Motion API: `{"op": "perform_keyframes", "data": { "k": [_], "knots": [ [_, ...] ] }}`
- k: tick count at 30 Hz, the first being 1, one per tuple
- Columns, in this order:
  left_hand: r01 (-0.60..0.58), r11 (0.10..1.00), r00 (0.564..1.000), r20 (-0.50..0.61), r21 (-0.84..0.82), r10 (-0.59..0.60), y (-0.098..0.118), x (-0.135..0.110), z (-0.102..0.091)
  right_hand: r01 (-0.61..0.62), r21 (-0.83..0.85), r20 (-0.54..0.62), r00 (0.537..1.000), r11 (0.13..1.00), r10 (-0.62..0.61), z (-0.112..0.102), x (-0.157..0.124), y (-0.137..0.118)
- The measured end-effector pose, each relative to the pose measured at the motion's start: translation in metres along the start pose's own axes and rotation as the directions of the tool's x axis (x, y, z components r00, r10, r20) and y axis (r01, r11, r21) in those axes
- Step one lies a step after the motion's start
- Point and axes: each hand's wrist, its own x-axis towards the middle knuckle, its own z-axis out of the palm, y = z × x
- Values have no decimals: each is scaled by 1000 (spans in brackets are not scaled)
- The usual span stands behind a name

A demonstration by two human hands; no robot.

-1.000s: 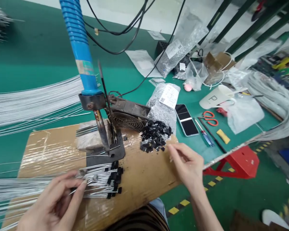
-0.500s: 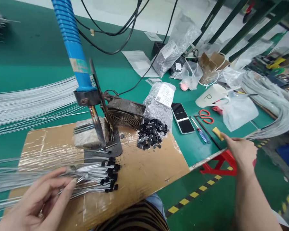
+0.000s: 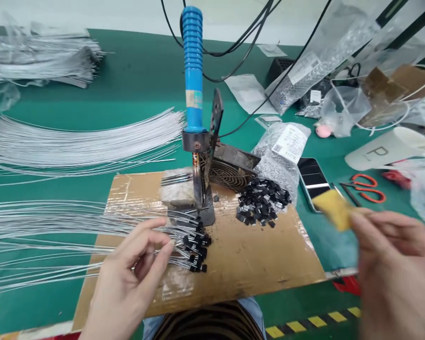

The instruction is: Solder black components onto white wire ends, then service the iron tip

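My right hand (image 3: pixel 400 255) pinches a small yellow sponge (image 3: pixel 333 208) between thumb and fingers, both blurred by motion. My left hand (image 3: pixel 134 269) is over the cardboard, thumb and a finger closed together beside thin grey wires (image 3: pixel 134 226); anything between the fingertips is hidden. Black caps (image 3: pixel 198 245) cover the wires' right ends. Just behind them, a blue-handled soldering iron (image 3: pixel 193 71) stands tip down in a metal stand, close to a whitish block (image 3: pixel 177 189) with metal rods on it.
Loose black caps (image 3: pixel 264 200) are piled on the cardboard sheet (image 3: pixel 248 264), near a small fan (image 3: pixel 230 172) and a plastic bag (image 3: pixel 285 146). Farther right lie a phone (image 3: pixel 311 182), orange-handled scissors (image 3: pixel 368 186) and a white cup (image 3: pixel 389 148). More wires (image 3: pixel 85 141) spread across the left.
My right hand has lifted the yellow sponge from the table's right edge and brought it toward the cardboard. The view has turned left. My left hand stays by the capped wires.
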Motion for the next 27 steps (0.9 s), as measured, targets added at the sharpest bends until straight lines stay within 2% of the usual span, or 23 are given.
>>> {"op": "perform_keyframes", "data": {
  "k": [1,2,5,7,9,13,16,22,27],
  "knots": [
    [-12,1000,1000,15,1,12,2,2,2,-27,27,101,995,999,24,23,-22,-5],
    [-28,1000,999,35,5,28,3,4,4,-81,39,233,970,996,69,45,-42,-9],
    [-83,996,992,98,33,80,8,10,6,-203,76,495,858,976,140,99,-87,-14],
    [-105,993,987,128,49,98,11,14,6,-266,107,577,801,958,157,123,-104,-17],
    [-103,993,986,135,58,94,14,18,7,-295,110,624,764,949,165,135,-113,-21],
    [-90,995,989,124,37,84,15,21,8,-329,82,674,714,941,191,141,-119,-27],
    [-63,998,993,102,-11,64,13,18,8,-312,82,678,713,946,176,139,-120,-28],
    [72,994,993,96,-83,-64,14,5,9,-294,94,685,712,951,153,136,-122,-30],
    [72,993,993,102,-92,-63,14,1,9,-315,94,698,697,944,163,135,-123,-28]
  ]
}}
